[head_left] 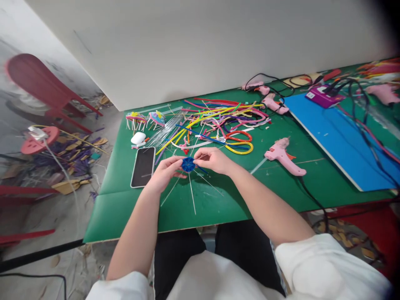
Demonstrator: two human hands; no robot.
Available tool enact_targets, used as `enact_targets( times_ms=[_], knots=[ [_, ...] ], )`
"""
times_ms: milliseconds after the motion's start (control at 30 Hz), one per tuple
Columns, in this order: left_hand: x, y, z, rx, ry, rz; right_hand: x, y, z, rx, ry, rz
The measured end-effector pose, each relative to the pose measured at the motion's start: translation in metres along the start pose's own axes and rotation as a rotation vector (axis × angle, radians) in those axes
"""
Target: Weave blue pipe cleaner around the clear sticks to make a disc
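A small round blue disc (188, 164), which looks wound from fuzzy pipe cleaner, is held up between my two hands over the green table. Thin pale rods (191, 193) stick out from it in several directions, like spokes. My left hand (168, 170) pinches the disc's left edge with thumb and fingers. At its right edge, the fingertips of my right hand (212, 160) are closed on the disc, and a blue strand trails just below them. Beyond my hands lie scissors (239, 147) with red and yellow handles. A phone (143, 167) rests left of my left hand.
Colourful pipe cleaners (218, 114) and clear thin rods (168, 129) are heaped at the back. A pink glue gun (285, 156) lies to the right, its cord running over the edge of the green table (125, 216). Farther right are a blue board (346, 154) and a purple power strip (325, 96).
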State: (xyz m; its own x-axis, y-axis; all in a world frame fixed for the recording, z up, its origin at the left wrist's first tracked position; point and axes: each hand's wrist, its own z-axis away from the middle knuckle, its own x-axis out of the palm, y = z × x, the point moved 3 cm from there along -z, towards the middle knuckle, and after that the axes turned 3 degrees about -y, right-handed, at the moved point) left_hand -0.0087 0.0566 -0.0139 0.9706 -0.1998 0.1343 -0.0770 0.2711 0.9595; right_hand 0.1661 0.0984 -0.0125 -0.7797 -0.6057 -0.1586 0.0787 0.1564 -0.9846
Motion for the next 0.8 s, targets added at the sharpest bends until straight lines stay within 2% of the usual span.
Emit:
enact_targets(
  times_ms=[100,300,500,633,800],
  knots=[
    [-0.002,0.000,0.002,-0.037,-0.024,0.008,0.001,-0.001,0.001,0.023,-0.051,-0.001],
    [0.002,0.001,0.006,-0.106,-0.194,0.018,0.007,0.000,0.001,0.051,-0.117,-0.142],
    [0.007,-0.002,0.002,-0.062,-0.055,-0.060,0.014,0.005,-0.002,0.089,-0.054,-0.189],
    [0.006,-0.004,-0.001,0.003,0.038,-0.053,0.013,0.003,-0.002,0.051,-0.013,-0.086],
    [0.004,-0.007,-0.002,0.038,0.092,-0.032,0.012,0.005,-0.002,0.005,0.047,0.023]
  ],
)
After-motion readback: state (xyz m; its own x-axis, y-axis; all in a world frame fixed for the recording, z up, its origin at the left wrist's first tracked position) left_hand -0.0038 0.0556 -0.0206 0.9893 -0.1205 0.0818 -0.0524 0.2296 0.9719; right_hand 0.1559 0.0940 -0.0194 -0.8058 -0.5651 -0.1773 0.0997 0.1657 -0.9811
